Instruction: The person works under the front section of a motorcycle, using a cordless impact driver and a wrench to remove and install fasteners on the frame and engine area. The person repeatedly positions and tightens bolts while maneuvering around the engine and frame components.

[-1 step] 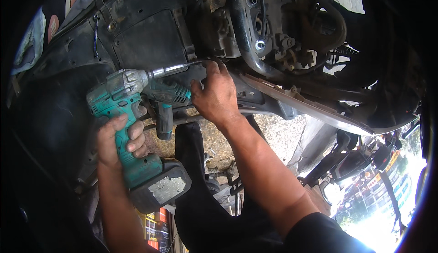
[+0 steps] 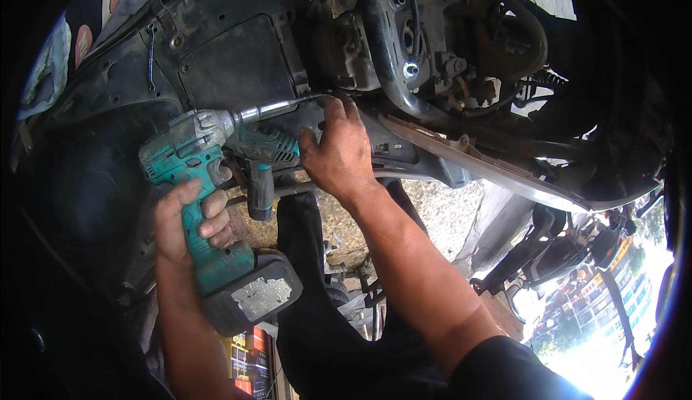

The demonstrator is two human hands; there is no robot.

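My left hand (image 2: 178,221) is closed round the handle of a teal cordless impact driver (image 2: 189,149), whose black battery hangs at the bottom. From its nose a long silver bit (image 2: 272,109) points right toward the vehicle's underside. At the tip of that bit is my right hand (image 2: 339,148), its fingers curled and pressed together. What they pinch is hidden behind the hand. Just behind the driver, a second teal power tool (image 2: 268,148) rests with its dark grip hanging down.
Above stretch a black plastic panel (image 2: 227,61), a bent metal pipe (image 2: 389,54) and the engine (image 2: 440,61). A combination wrench (image 2: 151,58) lies on the panel at the left. A light trim strip (image 2: 476,156) slants off to the right. Coloured boxes (image 2: 249,357) stand low down.
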